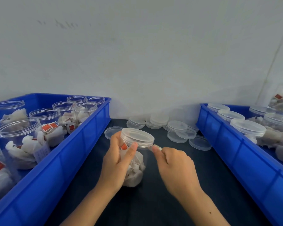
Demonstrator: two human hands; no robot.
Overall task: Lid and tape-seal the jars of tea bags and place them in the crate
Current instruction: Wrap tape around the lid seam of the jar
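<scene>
A clear plastic jar [136,167] of tea bags stands tilted on the dark table in the middle, with a clear lid [137,138] on top. My left hand [117,160] grips the jar's left side, thumb up at the lid's rim. My right hand [173,165] pinches a strip of clear tape [155,146] at the lid's right edge. The blue crate [235,154] on the right holds several lidded jars [247,129]. The blue crate [82,144] on the left holds several open jars [20,139] of tea bags.
Several loose clear lids [176,128] lie scattered on the dark table behind the jar, between the two crates. A grey wall stands close behind the table. A bag of tea bags [281,100] sits at the far right.
</scene>
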